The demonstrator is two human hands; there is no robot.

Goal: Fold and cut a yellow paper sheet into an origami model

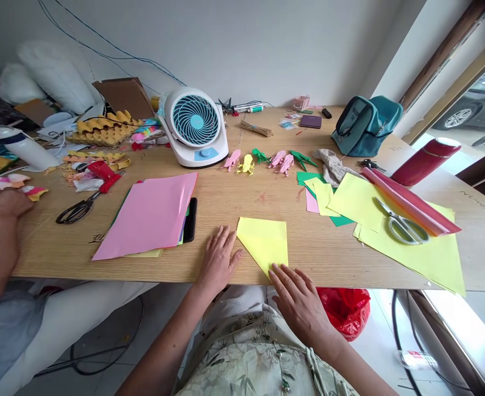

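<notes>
A yellow sheet of paper (267,242) lies near the table's front edge, its lower left side running on a slant. My left hand (220,256) rests flat on the wood with fingers stretched out, by the paper's left corner. Over the paper's lower corner lie the fingertips of my right hand (294,291), extended and pressing nothing visible but the sheet. Folded paper figures stand beyond it, among them a yellow one (246,164), a pink one (233,159) and a green one (302,159).
A stack of coloured paper (147,214) covers a phone (190,220) at left, near a white fan (197,126). Grey-handled scissors (405,225) and a paper roll (411,201) lie on yellow sheets (428,256) at right. Another person's hand (7,203) is far left.
</notes>
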